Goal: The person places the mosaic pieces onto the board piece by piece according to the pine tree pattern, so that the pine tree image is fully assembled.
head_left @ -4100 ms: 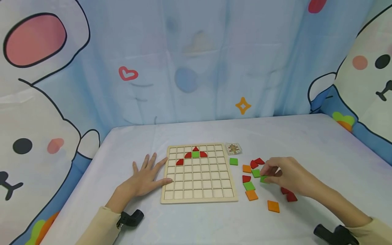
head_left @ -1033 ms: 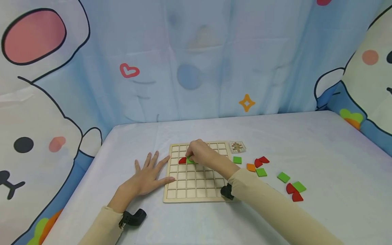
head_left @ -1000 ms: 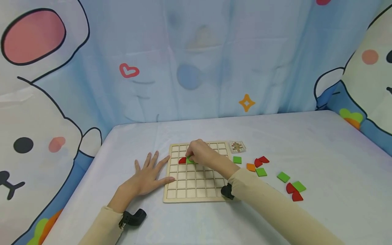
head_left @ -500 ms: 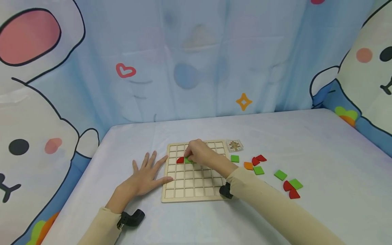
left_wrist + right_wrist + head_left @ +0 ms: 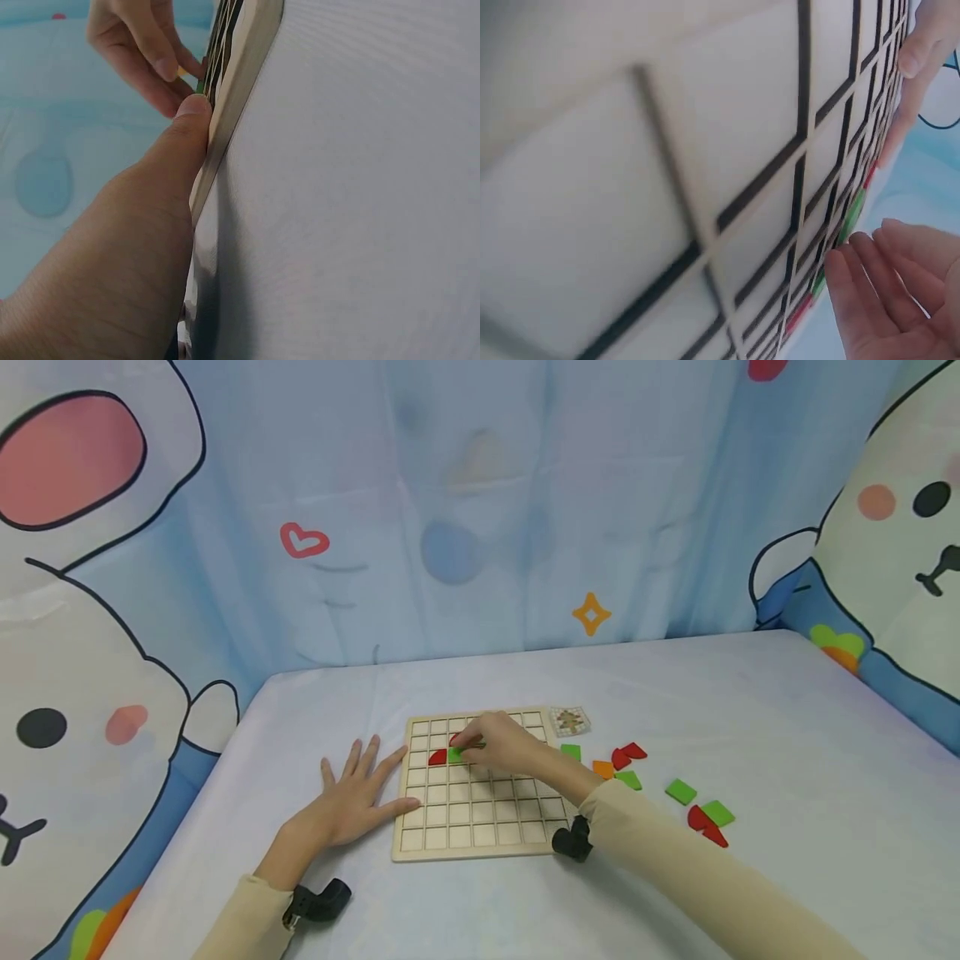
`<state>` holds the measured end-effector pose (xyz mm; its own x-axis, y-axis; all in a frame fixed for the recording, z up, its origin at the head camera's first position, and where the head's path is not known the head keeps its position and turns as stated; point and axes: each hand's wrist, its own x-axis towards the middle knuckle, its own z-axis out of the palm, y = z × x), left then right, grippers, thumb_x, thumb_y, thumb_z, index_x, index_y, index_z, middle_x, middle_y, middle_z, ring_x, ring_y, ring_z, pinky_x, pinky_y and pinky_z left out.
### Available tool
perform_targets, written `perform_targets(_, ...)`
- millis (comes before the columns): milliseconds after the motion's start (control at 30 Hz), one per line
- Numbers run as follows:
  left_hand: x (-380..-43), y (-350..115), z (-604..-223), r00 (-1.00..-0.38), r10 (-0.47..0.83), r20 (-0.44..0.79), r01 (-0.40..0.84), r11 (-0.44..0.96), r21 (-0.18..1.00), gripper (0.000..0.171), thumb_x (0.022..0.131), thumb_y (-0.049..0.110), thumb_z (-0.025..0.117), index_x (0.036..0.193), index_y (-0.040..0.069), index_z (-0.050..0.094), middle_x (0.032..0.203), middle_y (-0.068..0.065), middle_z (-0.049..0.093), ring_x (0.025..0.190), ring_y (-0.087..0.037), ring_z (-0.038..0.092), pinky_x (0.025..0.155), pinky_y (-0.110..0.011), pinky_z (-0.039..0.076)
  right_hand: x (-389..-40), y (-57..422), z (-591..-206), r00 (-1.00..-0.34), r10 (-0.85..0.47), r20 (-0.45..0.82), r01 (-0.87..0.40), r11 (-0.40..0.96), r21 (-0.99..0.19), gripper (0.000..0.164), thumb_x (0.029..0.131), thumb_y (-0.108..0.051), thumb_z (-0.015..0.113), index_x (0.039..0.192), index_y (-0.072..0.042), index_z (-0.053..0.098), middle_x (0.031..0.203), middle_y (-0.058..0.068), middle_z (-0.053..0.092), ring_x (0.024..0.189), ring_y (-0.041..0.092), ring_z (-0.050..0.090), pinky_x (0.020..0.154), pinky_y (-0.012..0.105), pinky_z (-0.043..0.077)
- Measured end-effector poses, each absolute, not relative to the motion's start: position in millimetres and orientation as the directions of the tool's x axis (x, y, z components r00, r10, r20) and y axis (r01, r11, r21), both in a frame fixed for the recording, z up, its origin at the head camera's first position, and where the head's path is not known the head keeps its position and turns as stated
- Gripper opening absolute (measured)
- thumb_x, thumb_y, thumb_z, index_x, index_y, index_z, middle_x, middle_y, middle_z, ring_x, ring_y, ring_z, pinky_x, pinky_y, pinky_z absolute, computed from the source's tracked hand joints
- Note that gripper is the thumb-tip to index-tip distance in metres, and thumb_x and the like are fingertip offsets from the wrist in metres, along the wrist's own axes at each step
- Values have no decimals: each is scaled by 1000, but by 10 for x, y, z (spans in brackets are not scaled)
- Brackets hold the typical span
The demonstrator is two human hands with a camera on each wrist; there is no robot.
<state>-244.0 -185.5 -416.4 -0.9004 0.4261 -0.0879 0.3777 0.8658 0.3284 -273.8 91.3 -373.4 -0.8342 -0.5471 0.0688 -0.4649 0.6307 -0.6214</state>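
- A pale wooden grid board (image 5: 480,814) is laid flat.
- A green tile (image 5: 454,756) is set between ten and eleven o'clock from centre.
- A red piece (image 5: 437,757) is seated at its nine o'clock.

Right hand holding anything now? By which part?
Can't tell: the right hand is at a green tile on the grid board, any grip hidden.

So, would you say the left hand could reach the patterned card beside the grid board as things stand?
Probably not directly: the right hand is over the grid board, between the left hand and the patterned card.
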Motion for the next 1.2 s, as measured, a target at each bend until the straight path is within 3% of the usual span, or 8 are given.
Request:
perform_targets(133,-2433,-1869,-4180,-902,422,-86,375,868,326,89,99,71,52,169,26,22,173,-26,5,157,-50,-2,109,-85,-8,-2667,1078,-3645,-809,-581,87,-501,605,-619,23,98,0,67,119,2,77,119,13,75,97,21,71,81,32,57)
perform_targets(400,-2413,-1904,-4185,-905,417,-83,371,870,327,89,99,69,53,169,25,22,173,-26,5,157,-50,-3,109,-85,-8,-2383,1533,-3459,-755,-652,68,-560,587,-584,11,97,-1,70,104,-3,79,104,5,75,89,12,69,79,26,58)
perform_targets(800,-2465,-1855,-4172,-905,417,-85,372,872,318,89,99,71,52,169,26,21,173,-24,4,158,-49,-4,110,-83,-9,-1805,2115,-3584,-770,-637,-38,-472,608,-638,13,93,-4,75,98,-16,78,93,-13,68,79,5,62,70,24,57)
perform_targets(967,-2444,-1855,-4181,-905,414,-97,365,873,324,90,98,71,52,169,26,21,173,-24,4,158,-49,-4,110,-83,-9,-1686,2256,-3677,-770,-636,-49,-500,650,-572,19,88,-5,83,100,-19,79,96,-16,65,86,3,59,78,25,57)
perform_targets(1200,-2448,-1844,-4164,-908,406,-98,359,878,316,90,98,71,52,169,25,21,173,-24,6,158,-49,-3,111,-83,-8,-1615,2362,-3735,-818,-573,-61,-472,727,-498,24,82,-10,89,99,-25,80,98,-13,62,88,7,55,75,24,55)
